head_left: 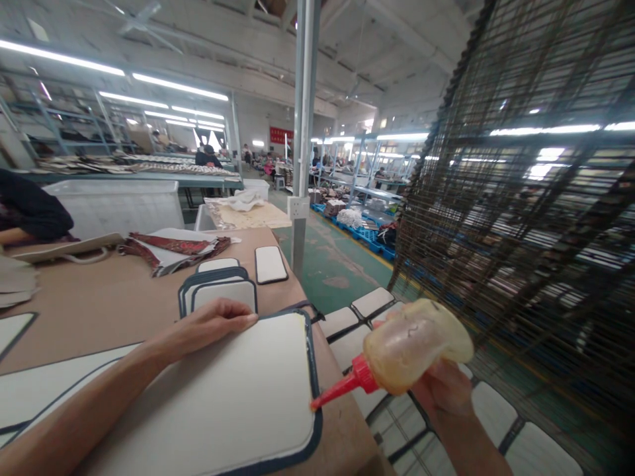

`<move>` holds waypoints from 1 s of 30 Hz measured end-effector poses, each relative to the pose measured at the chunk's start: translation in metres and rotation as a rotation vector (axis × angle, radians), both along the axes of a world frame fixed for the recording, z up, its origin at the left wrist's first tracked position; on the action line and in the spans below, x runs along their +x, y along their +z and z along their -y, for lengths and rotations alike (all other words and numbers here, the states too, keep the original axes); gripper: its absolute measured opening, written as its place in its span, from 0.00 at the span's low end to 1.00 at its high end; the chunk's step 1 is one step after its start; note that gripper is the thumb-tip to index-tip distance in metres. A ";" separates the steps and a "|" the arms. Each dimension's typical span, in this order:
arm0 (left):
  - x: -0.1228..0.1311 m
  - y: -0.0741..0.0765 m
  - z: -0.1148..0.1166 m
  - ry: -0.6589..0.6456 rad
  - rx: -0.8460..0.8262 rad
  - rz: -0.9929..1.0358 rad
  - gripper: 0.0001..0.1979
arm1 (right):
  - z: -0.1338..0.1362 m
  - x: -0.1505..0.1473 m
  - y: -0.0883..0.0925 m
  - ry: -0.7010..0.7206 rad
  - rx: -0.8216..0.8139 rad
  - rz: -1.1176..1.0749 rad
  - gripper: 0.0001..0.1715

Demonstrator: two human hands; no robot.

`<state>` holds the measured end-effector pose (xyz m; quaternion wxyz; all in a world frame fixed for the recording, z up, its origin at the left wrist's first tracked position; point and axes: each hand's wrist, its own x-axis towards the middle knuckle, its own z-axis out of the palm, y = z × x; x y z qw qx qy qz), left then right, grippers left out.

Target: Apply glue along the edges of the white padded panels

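Observation:
A large white panel with a dark blue border (238, 390) lies in front of me at the table's edge. At its far edge my left hand (218, 324) is closed, the thumb on top and the fingers partly hidden behind. My right hand (441, 383) is wrapped round a yellowish squeeze bottle (417, 344), which is tilted nozzle-down to the left. Its red nozzle tip touches the panel's right border. A thin wet-looking line runs along that border above the tip. Just beyond my left hand sits a stack of smaller bordered panels (223, 294).
One small panel (271, 264) rests by the table corner. Folded patterned fabric (178, 248) lies farther back. Bordered panels (496, 410) sit on a rack below right, near a tall wire mesh (496, 165). A metal post (300, 165) stands past the table. Another person's sleeve (30, 205) shows left.

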<state>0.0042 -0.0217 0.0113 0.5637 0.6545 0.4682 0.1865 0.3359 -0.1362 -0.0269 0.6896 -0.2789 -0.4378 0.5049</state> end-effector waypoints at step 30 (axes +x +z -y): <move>0.008 -0.024 -0.017 0.376 0.059 0.181 0.20 | 0.013 -0.049 -0.026 -0.325 0.004 -0.152 0.23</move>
